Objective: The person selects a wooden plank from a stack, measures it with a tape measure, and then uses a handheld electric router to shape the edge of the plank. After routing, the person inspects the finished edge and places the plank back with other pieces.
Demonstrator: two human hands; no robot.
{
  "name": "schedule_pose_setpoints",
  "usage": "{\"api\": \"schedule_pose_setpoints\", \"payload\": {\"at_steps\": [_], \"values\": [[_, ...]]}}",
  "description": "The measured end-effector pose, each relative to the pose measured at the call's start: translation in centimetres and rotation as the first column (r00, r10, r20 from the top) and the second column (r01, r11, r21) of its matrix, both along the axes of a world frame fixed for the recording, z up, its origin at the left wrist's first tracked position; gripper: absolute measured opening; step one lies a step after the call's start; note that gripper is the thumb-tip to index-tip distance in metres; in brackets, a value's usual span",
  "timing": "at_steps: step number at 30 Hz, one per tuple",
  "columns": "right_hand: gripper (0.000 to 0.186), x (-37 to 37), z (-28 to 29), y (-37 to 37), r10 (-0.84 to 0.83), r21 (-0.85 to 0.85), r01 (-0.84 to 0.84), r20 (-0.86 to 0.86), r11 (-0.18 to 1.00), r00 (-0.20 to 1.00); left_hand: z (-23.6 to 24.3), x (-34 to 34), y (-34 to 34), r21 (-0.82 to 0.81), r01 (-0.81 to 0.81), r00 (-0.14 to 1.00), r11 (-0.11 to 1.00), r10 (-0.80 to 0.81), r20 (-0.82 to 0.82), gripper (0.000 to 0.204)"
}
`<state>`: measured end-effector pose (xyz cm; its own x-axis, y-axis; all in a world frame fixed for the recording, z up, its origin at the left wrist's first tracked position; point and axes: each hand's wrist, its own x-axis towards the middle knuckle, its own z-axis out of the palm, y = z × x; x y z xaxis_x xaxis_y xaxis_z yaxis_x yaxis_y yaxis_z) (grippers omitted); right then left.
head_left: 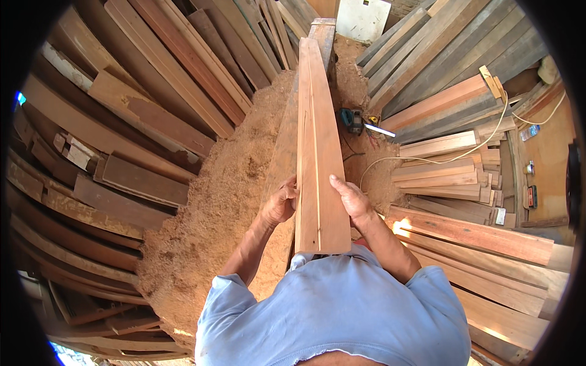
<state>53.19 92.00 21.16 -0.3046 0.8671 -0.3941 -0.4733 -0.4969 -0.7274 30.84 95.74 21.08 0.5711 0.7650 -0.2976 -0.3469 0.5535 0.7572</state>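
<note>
A long reddish-brown wooden board [323,165] stretches from my waist toward the far end of a narrow wooden bench [279,146]. A pale line runs along its length; I cannot tell whether it is a seam, a groove or a stripe. My left hand [281,202] is closed on the left edge, its fingertips curled in at the side. On the opposite edge, my right hand [353,196] grips with the thumb against the top face and the other fingers hidden beneath. The board's near end lies close against my blue shirt.
Sawdust and shavings [226,177] cover the floor. Stacked planks [152,116] line the left, with more timber [452,55] on the right. Right of the bench sits a dark teal power tool [350,121]. A pale cable [427,160] crosses the right-hand offcuts.
</note>
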Motion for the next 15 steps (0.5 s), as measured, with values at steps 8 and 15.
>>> {"api": "schedule_pose_setpoints", "payload": {"at_steps": [8,15], "values": [[0.054,0.5,6.1,2.0,-0.082,-0.044,0.077,-0.130,0.996,0.988,3.8,-0.3,2.6,0.253,0.010,0.999,0.967,-0.023,0.047,0.089],[0.045,1.8,10.2,5.5,-0.103,0.024,0.129,-0.468,0.991,0.878,14.0,2.2,2.7,0.640,0.008,1.000,0.769,-0.008,-0.004,0.104]]}}
